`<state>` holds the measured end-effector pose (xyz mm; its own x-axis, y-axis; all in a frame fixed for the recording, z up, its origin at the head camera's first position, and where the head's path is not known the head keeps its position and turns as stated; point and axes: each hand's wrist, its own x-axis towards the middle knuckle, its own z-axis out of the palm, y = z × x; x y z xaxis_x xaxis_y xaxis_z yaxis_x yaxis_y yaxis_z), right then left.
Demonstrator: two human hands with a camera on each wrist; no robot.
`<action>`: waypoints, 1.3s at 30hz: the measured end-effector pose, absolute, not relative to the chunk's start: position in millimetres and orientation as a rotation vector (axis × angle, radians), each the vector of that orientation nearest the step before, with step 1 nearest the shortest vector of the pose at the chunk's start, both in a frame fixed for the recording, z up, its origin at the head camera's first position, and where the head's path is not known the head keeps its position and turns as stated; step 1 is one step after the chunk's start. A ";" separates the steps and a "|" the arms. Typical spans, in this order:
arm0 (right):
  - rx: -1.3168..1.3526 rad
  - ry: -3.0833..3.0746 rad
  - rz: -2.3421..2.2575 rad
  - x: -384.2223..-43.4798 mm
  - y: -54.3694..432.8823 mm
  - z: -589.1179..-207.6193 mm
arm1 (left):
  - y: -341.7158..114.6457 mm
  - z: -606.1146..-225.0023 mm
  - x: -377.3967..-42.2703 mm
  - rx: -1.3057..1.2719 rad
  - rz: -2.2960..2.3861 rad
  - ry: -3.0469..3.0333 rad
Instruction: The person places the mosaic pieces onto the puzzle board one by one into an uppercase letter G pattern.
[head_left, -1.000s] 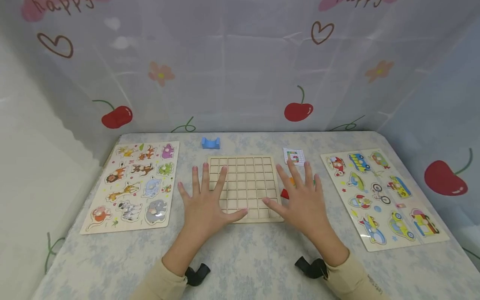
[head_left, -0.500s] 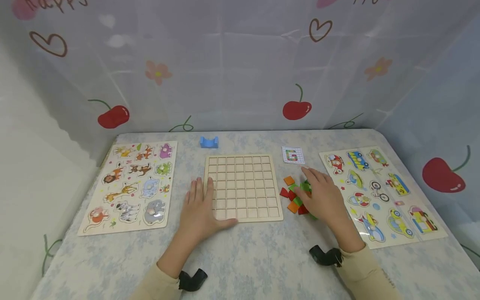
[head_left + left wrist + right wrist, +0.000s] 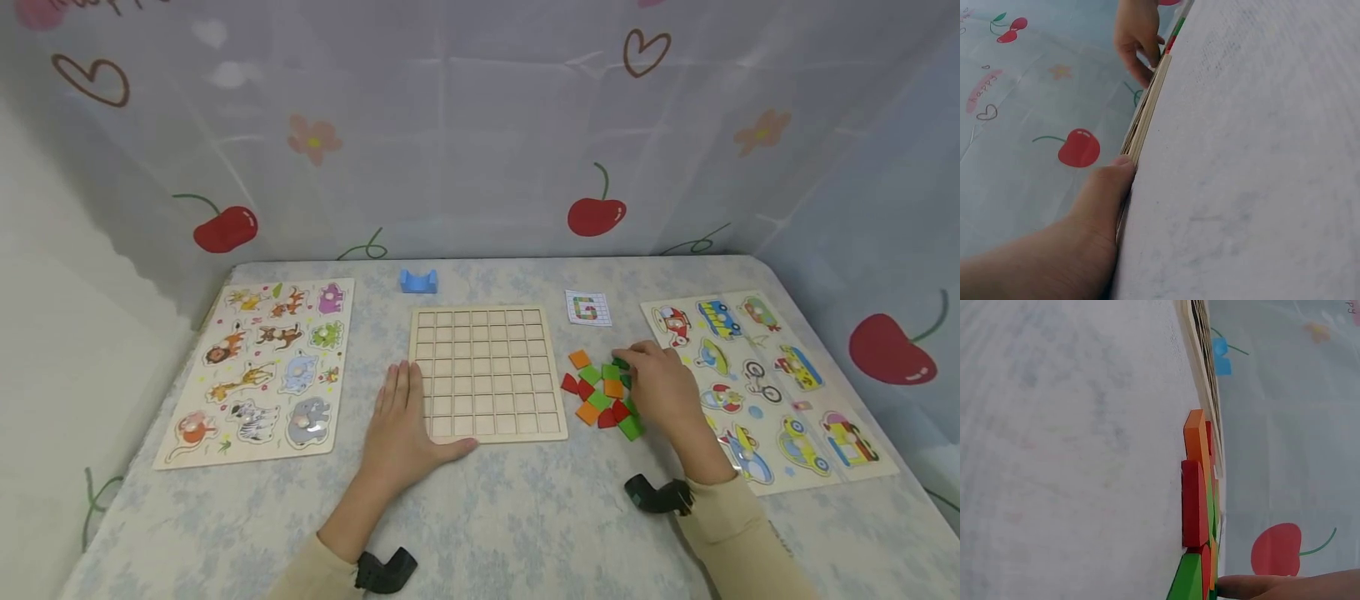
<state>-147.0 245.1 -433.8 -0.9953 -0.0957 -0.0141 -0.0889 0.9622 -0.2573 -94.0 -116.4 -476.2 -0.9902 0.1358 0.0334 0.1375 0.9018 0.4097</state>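
**Wooden grid board [image 3: 487, 385] flanked by left hand [image 3: 397, 425] and right hand [image 3: 663, 392]**

The board is set mid-table, its near left corner framed by the left hand: straight fingers are laid along the left edge, and the thumb is spread wide against the near edge. Red, orange and green pieces [image 3: 612, 388] are scattered just beside the board's right edge. Among them, a dark green piece [image 3: 621, 363] is met by the bent, narrowly set fingertips of the right hand; whether it is gripped cannot be told. A patterned card [image 3: 588, 308] is placed beyond the pieces on the table [image 3: 517, 517].
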 end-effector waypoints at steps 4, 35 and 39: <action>-0.114 3.069 -0.417 -149.8 247.3 -430.7 | -116.2 -476.4 -94.2 -0.209 -0.663 -3.066; -0.207 2.828 -1.032 -188.5 182.8 -416.0 | -116.7 -477.5 -95.8 -0.178 -0.686 -3.061; -0.220 2.764 -1.072 -199.7 150.6 -416.7 | -116.4 -477.9 -95.6 -0.174 -0.667 -3.069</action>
